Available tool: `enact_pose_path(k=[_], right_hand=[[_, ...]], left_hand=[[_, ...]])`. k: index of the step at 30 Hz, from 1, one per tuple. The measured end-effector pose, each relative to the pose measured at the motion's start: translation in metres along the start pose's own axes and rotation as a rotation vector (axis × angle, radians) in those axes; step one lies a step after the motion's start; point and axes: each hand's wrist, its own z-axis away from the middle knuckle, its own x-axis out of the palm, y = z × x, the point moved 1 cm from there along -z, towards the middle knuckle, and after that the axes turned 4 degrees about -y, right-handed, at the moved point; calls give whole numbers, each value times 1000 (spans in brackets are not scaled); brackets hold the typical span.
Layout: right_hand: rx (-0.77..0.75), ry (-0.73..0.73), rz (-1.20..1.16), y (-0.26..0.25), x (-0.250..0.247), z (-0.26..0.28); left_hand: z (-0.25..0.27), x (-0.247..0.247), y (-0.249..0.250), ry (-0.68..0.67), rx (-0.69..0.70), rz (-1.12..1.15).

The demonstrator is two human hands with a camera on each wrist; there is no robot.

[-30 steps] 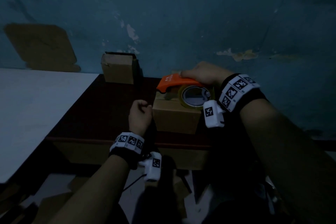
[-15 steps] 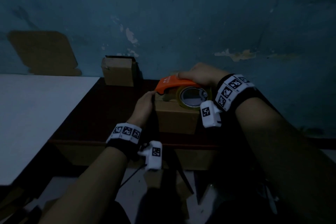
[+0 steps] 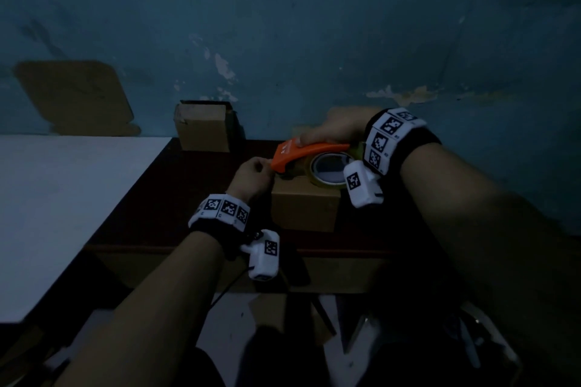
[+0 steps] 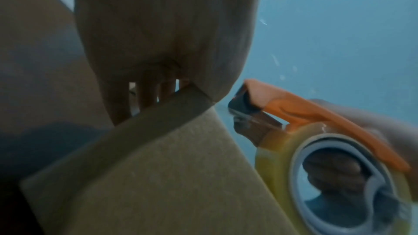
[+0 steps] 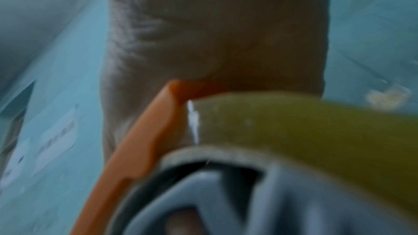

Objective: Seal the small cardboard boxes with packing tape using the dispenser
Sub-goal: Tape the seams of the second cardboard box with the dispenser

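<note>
A small brown cardboard box (image 3: pixel 305 207) (image 4: pixel 158 176) stands on the dark table (image 3: pixel 188 173) near its front edge. On top of it sits the orange tape dispenser (image 3: pixel 301 151) (image 4: pixel 305 110) (image 5: pixel 140 140) with a yellowish tape roll (image 3: pixel 327 171) (image 4: pixel 282 137) (image 5: pixel 305 128). My right hand (image 3: pixel 333 132) (image 5: pixel 214 33) grips the dispenser from above. My left hand (image 3: pixel 254 179) (image 4: pixel 162 33) holds the box's upper left corner, fingers down the left side, thumb at the top edge just in front of the dispenser's nose.
A second small cardboard box (image 3: pixel 202 127) stands at the back of the table against the blue wall. A white tabletop (image 3: pixel 63 198) adjoins on the left. A brown cardboard sheet (image 3: pixel 75 97) leans on the wall behind it.
My left hand rose from the table beside the box to the box's upper left corner. The right hand stayed on the dispenser atop the box.
</note>
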Motion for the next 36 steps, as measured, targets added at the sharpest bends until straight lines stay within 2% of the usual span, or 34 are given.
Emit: enact_pose_path(k=[16,22,26,29,36], right_hand=[[-46,-16,81,16,-6,4],[15,-12,81,71,-7,29],[61,16,-70,110,-3,47],[77,37,-50,124,-2,51],[87,-26,-68,137,14,52]], left_hand=[[-2,3,3,-11,34,-168],[-3,2,1,-29,72,-198],[-4,5,0,-11,95,-196],[-1,6,0,-12,99,-193],[5,7,3,-7,87,-186]])
